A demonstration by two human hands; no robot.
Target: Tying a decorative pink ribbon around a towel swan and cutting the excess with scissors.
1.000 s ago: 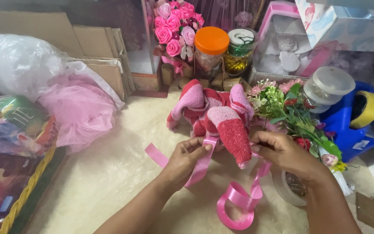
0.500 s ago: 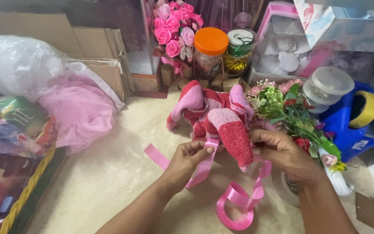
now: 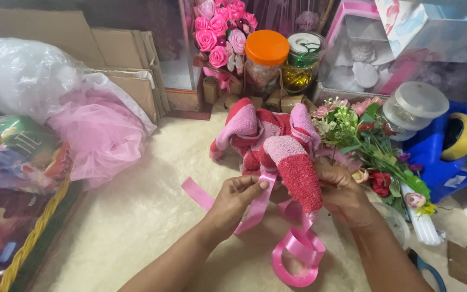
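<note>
Left hand (image 3: 239, 197) fingers pinch pink ribbon (image 3: 255, 208) running diagonally; right hand (image 3: 344, 194) grips upright towel roll (image 3: 298, 173).

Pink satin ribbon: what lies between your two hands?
In the head view, the red-and-pink rolled towel hangs between left hand and right hand, with pink satin ribbon beside it.

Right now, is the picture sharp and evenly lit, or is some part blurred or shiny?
Head view: soft, even light, weak shadows; the hands, left hand and right hand, and the pink ribbon look sharp; the clear plastic bag shows pale glare; far corners look slightly soft.
</note>
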